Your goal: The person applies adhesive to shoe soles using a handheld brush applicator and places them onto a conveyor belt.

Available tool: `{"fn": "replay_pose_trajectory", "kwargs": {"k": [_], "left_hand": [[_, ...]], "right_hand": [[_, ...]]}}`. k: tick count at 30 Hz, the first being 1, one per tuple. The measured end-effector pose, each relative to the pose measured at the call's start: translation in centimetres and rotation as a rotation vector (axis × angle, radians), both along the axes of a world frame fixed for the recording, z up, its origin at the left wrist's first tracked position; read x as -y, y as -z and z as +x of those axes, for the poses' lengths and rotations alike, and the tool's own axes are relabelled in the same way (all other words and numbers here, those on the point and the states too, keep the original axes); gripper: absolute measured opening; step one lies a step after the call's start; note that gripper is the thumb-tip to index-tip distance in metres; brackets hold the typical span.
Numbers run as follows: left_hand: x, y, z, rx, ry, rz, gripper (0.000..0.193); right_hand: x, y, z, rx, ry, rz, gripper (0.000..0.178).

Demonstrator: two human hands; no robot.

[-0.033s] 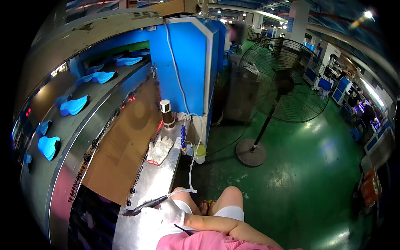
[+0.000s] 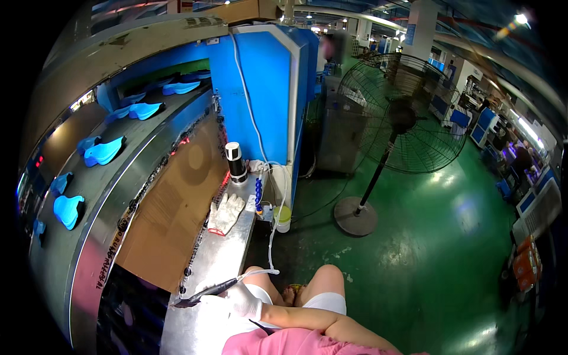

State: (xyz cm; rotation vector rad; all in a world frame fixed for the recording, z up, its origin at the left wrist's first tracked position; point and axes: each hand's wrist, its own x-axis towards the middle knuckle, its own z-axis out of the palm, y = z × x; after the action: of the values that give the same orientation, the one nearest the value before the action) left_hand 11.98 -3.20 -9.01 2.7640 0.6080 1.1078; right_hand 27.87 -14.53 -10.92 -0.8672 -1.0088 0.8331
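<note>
My right hand (image 2: 244,300), in a white glove, is closed around a black hose-fed brush (image 2: 216,289). The brush points left over the metal worktop (image 2: 204,266), its dark, flattened tip (image 2: 182,303) close to the worktop's left edge. A pale flexible hose (image 2: 271,248) runs from its rear end up toward the blue machine. Strong glare whitens the worktop beside my fingers, so their exact grip is partly washed out. My left hand cannot be made out. Farther up the worktop lies a white knitted glove (image 2: 225,214) with a red cuff, below a dark bottle (image 2: 235,163) with a white cap.
Left, a conveyor belt (image 2: 100,183) carries several blue curved shoe parts (image 2: 69,212). A cardboard sheet (image 2: 171,213) lies between belt and worktop. The blue machine housing (image 2: 254,89) stands ahead. A yellow-lidded tub (image 2: 283,219) is beside the worktop; a pedestal fan (image 2: 402,115) stands right.
</note>
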Motion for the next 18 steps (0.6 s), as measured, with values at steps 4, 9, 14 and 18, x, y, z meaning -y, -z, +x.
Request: {"fn": "replay_pose_trajectory", "kwargs": {"k": [4,9,14,18], "left_hand": [[1.0,4.0,1.7,-0.058,0.062,-0.117,0.035],[1.3,7.3,1.8,-0.095,0.046,-0.201,0.035],[1.4,8.7,-1.8,-0.103,-0.037,-0.239,0.034],[1.5,10.0,-6.5,-0.099,-0.12,-0.265,0.034]], "right_hand": [[1.3,-2.2,0.9,-0.113,-0.088,-0.211,0.023],[1.2,-2.0,1.1,-0.136,-0.098,-0.277,0.022],[0.3,0.3,0.4,-0.291,0.081,-0.221,0.013],[0.6,1.4,1.9,-0.527,-0.033,-0.157,0.009]]}}
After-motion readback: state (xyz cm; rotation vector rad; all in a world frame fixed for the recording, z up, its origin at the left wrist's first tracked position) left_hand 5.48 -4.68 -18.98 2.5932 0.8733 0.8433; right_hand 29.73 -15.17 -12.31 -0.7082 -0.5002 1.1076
